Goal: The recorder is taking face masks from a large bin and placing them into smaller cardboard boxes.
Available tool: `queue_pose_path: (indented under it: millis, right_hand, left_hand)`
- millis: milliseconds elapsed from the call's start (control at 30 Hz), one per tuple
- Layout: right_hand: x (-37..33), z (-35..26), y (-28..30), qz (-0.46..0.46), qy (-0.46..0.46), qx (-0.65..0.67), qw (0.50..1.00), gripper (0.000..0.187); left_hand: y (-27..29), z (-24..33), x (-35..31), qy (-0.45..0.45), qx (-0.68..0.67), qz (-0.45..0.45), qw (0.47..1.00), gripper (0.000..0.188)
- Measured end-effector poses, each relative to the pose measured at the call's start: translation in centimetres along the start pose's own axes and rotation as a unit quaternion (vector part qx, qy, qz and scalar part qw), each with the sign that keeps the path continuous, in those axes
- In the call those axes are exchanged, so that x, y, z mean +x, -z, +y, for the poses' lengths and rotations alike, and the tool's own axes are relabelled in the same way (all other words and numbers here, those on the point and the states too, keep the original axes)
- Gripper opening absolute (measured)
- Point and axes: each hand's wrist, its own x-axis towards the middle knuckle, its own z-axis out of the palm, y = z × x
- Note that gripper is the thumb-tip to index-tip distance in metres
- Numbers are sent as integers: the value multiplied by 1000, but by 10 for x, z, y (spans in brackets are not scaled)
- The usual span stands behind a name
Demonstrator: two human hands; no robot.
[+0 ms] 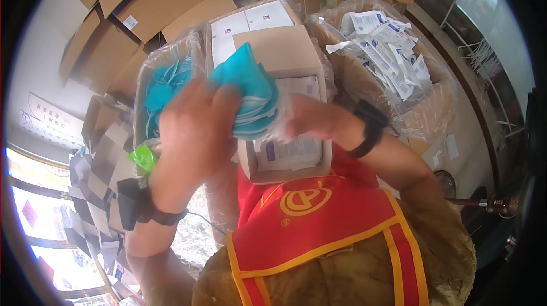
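Observation:
A stack of teal folded face masks (250, 101) with white inner layers is gripped by my left hand (196, 123), whose fingers wrap its left side. Motion blurs both hands. At the stack's right edge, my right hand (316, 118) has its fingers drawn together by some whitish, see-through material, too smeared to name. Directly under the stack stands an open cardboard box (285, 178) with its flap raised at the far side. Flat white printed packets (290, 155) lie inside it, partly covered by my hands and the masks.
On the left, a plastic-lined carton holds more teal masks (165, 86); a bright green piece (143, 158) hangs near its front. White boxes (253, 21) fill a carton ahead. White packets (384, 44) are heaped in a lined carton at right. Empty cardboard boxes (102, 152) pile up far left.

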Motion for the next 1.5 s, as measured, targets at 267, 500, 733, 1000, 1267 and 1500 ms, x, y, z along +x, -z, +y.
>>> queue_pose_path:
  millis: [267, 500, 733, 1000, 1267, 1500]
  right_hand:
    - [-31, -15, -47, 7, -175, -130, 976, 32]
    - [-41, -56, -50, 54, 102, -333, 936, 25]
    - [-39, -70, -63, -147, 150, -855, 474, 21]
    - [-117, -117, -35, -12, -134, -745, 653, 15]
    - [-109, -20, -7, 197, -210, -392, 873, 16]
    - [-72, -16, -18, 171, -228, -340, 896, 20]
  left_hand:
    - [-21, -11, -12, 74, 36, -53, 995, 27]
    - [-56, 42, -34, 235, -373, -201, 875, 31]
    - [-38, 33, -52, 97, -303, -325, 891, 31]
    - [33, -70, -136, 191, -255, -257, 913, 34]
    - [-120, -121, -176, 546, -574, 120, 598, 46]
    - [-173, -242, -216, 704, -495, 270, 431, 57]
